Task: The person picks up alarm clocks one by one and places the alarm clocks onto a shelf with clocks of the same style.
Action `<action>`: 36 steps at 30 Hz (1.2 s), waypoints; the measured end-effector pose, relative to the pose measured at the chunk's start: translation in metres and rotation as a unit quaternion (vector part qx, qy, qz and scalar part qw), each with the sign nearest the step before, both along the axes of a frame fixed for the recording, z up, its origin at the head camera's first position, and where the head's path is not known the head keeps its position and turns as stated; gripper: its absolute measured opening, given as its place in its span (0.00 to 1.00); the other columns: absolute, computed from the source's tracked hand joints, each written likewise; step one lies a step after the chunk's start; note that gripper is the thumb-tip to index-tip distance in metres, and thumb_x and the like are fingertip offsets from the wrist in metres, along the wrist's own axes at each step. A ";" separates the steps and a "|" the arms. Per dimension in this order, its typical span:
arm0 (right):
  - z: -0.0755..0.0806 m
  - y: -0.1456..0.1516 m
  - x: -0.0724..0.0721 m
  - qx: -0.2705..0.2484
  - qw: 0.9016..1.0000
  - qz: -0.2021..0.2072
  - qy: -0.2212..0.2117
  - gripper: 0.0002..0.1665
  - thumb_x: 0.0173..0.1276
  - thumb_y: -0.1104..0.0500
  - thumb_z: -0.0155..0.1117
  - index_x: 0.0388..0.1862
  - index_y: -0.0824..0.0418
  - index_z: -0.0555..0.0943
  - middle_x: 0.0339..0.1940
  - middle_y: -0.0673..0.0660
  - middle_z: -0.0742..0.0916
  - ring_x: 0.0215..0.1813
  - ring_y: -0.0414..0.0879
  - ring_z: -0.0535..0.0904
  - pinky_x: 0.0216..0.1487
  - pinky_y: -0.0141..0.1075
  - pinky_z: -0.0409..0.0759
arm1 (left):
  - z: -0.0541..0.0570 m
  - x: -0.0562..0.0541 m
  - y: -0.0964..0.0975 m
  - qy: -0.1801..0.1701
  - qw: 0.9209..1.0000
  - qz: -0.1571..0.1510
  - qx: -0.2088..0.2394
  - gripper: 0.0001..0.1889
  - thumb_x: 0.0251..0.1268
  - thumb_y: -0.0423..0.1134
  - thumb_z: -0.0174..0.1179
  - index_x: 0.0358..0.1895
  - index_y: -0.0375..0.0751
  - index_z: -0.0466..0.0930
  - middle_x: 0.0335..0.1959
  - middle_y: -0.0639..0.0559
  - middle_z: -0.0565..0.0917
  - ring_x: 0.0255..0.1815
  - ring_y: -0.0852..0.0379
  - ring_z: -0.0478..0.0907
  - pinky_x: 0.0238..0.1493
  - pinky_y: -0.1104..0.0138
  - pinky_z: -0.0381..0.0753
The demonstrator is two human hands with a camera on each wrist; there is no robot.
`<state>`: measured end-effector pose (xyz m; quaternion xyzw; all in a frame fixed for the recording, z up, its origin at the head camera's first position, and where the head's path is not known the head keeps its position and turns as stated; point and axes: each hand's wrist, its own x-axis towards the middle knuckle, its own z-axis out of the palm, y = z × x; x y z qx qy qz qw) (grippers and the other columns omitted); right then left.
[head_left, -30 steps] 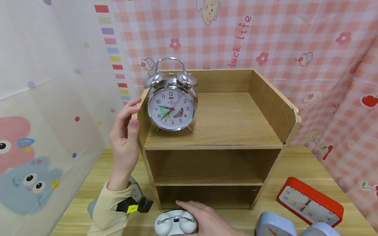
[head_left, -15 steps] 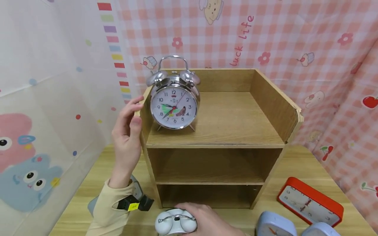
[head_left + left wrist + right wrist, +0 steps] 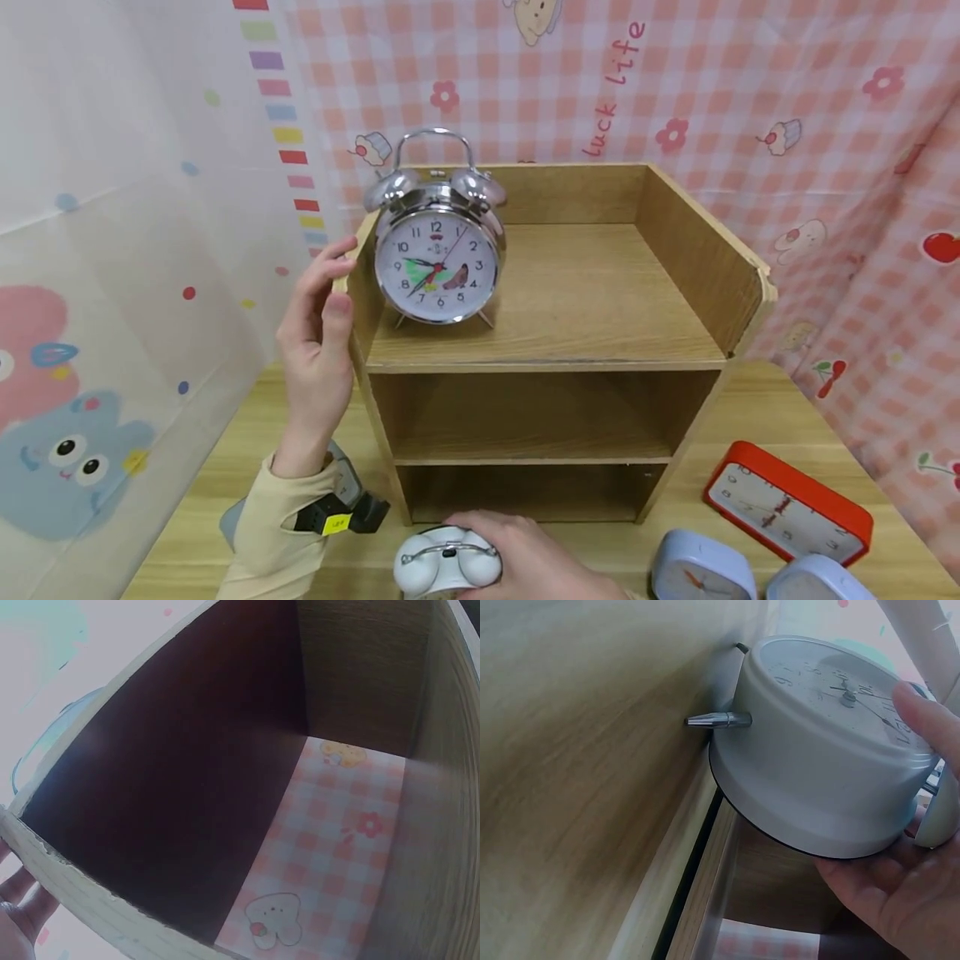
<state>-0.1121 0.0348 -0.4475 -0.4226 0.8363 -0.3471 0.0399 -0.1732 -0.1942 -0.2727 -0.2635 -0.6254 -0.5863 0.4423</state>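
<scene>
A wooden shelf unit (image 3: 547, 367) stands in the middle of the head view. My left hand (image 3: 318, 350) holds the front edge of its left side panel, fingers above and thumb lower down. My right hand (image 3: 532, 558) grips a white twin-bell alarm clock (image 3: 447, 567) in front of the bottom compartment. In the right wrist view the thumb overlaps the face of the white clock (image 3: 810, 765), fingers lie behind, and a metal foot points at the wooden tabletop (image 3: 577, 780). A silver twin-bell alarm clock (image 3: 437, 267) stands at the left of the top shelf.
A red rectangular clock (image 3: 787, 504) lies on the table at right. Two pale blue clocks (image 3: 705, 567) sit near the front edge. Behind the left wrist, a grey-blue clock (image 3: 345, 479) is partly hidden. Printed curtains (image 3: 570, 92) hang behind the shelf and on both sides.
The right hand's fingers have closed in around the white clock, which has shifted very slightly. The head view has tilted a little. My left hand stays on the shelf panel.
</scene>
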 end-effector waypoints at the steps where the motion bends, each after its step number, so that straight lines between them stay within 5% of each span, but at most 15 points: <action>1: 0.000 0.000 0.000 -0.001 1.000 0.000 -0.002 0.36 0.61 0.50 0.83 0.67 0.51 0.79 0.57 0.47 0.90 0.55 0.32 0.83 0.55 0.29 0.82 | 0.000 0.001 0.000 0.001 1.000 0.002 0.000 0.20 0.80 0.55 0.57 0.60 0.45 0.82 0.68 0.58 0.82 0.77 0.54 0.74 0.81 0.63 0.68; 19: -0.001 -0.002 0.002 -0.001 1.000 -0.013 -0.015 0.36 0.60 0.50 0.84 0.66 0.51 0.80 0.56 0.47 0.90 0.52 0.29 0.81 0.52 0.26 0.81 | 0.001 0.003 -0.001 -0.007 1.000 0.008 -0.008 0.21 0.81 0.54 0.56 0.61 0.43 0.82 0.69 0.58 0.82 0.78 0.54 0.72 0.81 0.64 0.68; 27: 0.009 0.007 0.008 -0.019 0.999 -0.022 0.033 0.36 0.59 0.48 0.83 0.65 0.53 0.80 0.52 0.48 0.90 0.51 0.31 0.82 0.49 0.26 0.81 | 0.000 0.000 0.001 -0.008 1.000 0.006 -0.016 0.23 0.82 0.53 0.55 0.62 0.37 0.80 0.69 0.59 0.81 0.78 0.54 0.72 0.81 0.63 0.67; 36: 0.032 0.022 0.017 -0.058 0.996 -0.021 0.071 0.36 0.62 0.45 0.82 0.66 0.53 0.79 0.49 0.48 0.89 0.48 0.30 0.82 0.45 0.26 0.81 | 0.000 0.000 -0.001 -0.002 1.000 0.002 -0.010 0.22 0.80 0.55 0.56 0.61 0.41 0.82 0.69 0.59 0.82 0.77 0.54 0.72 0.78 0.65 0.68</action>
